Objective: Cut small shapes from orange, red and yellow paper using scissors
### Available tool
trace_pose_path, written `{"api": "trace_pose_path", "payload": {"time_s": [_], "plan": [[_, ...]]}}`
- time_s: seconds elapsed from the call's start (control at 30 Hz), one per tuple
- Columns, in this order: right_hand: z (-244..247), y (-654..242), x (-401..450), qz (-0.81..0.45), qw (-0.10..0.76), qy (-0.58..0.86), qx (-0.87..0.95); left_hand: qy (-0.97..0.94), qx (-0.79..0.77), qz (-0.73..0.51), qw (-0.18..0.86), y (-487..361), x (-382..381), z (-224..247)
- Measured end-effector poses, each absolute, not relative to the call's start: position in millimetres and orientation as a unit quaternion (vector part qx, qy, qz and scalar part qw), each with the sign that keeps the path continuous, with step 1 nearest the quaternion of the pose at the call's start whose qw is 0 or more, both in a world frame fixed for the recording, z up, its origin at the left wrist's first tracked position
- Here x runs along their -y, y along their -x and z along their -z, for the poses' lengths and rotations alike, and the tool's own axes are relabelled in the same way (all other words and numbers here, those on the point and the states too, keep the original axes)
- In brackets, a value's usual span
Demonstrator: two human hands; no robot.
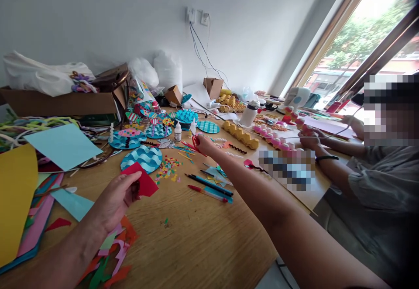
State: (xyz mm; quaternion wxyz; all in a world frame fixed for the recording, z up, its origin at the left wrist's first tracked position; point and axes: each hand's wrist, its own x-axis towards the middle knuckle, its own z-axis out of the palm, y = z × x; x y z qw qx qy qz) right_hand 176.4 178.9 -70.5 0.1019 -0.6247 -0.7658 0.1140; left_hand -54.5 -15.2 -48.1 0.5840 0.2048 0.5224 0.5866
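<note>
A piece of red paper (147,184) is pinched between the thumb and fingers of my left hand (122,193), above the wooden table (183,236). My right hand (206,145) reaches farther out, its fingers closed on red-handled scissors (195,141). Two small white glue bottles (177,132) stand just beyond and left of that hand. Between my hands lie a blue wavy paper disc (141,159), colourful confetti bits (168,169), and several pens and pencils (209,186).
Paper scraps (119,249) and coloured sheets (63,145) lie at the left. At the right a person (379,175) holds pink egg-carton pieces (271,138). A white bottle (249,113) and a yellow egg-carton strip (240,135) stand near the middle.
</note>
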Motion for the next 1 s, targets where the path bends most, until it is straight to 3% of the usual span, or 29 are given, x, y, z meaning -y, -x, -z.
{"api": "trace_pose_path", "payload": {"time_s": [0.3,0.57,0.77,0.87,1.0], "plan": [[78.7,-182.7,-187.7,-0.132,0.110,0.632,0.756,-0.208,-0.523,-0.577,0.591,53.2,13.4,55.3],[53.8,-175.0,-160.2,-0.196,0.219,0.605,0.740,-0.247,-0.520,-0.577,0.579,58.5,13.7,58.4],[24.9,-140.9,-80.9,-0.381,0.257,0.457,0.762,-0.338,-0.525,-0.588,0.515,54.1,17.2,47.2],[21.2,-127.5,-41.2,-0.567,0.293,0.344,0.688,-0.392,-0.531,-0.587,0.468,52.9,21.3,43.1],[25.5,-113.7,-16.2,-0.641,0.297,0.323,0.630,-0.459,-0.534,-0.576,0.416,52.6,26.1,39.6]]}}
